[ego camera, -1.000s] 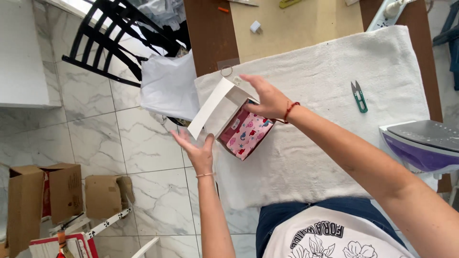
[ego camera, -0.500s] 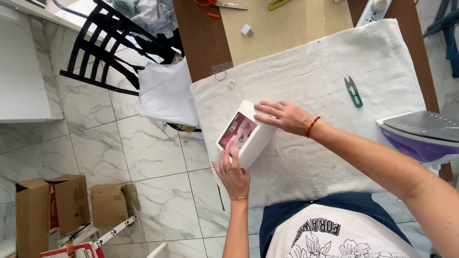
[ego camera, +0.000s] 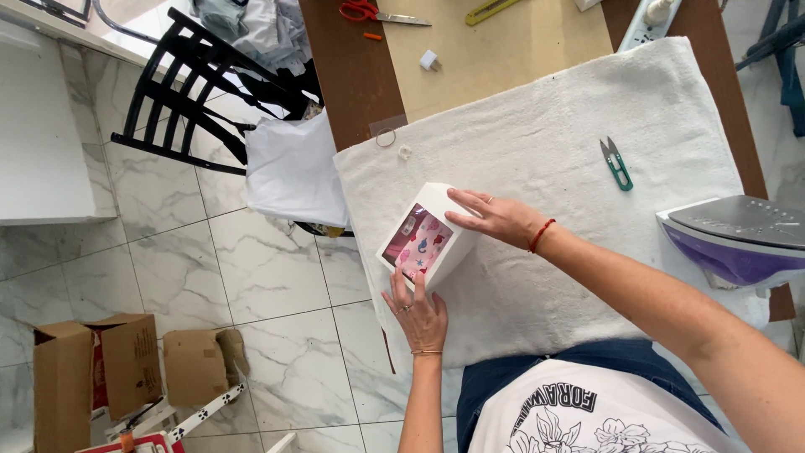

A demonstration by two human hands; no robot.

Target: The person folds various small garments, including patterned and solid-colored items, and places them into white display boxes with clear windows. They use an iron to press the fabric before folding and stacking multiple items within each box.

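white towel point(ego camera: 553, 159) covers the table across the middle of the frame, marble floor at left. at centre a white box point(ego camera: 429, 236) with a patterned window stands tilted on the towel; left hand point(ego camera: 417, 315) presses its lower edge with open fingers, right hand point(ego camera: 496, 218) lies flat on its side, neither clenched. green snips point(ego camera: 617, 163) lie upper right, purple iron point(ego camera: 738, 239) at right edge.

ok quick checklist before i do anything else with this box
1. Left hand on the box: ok, fingers on its near edge.
2. Right hand on the box: ok, resting on its top side.
3. Box on the white towel: ok.
4. Lid fully shut: cannot tell.
5. Iron apart from the hands: ok, off to the right edge.
6. Green snips apart from the box: ok.
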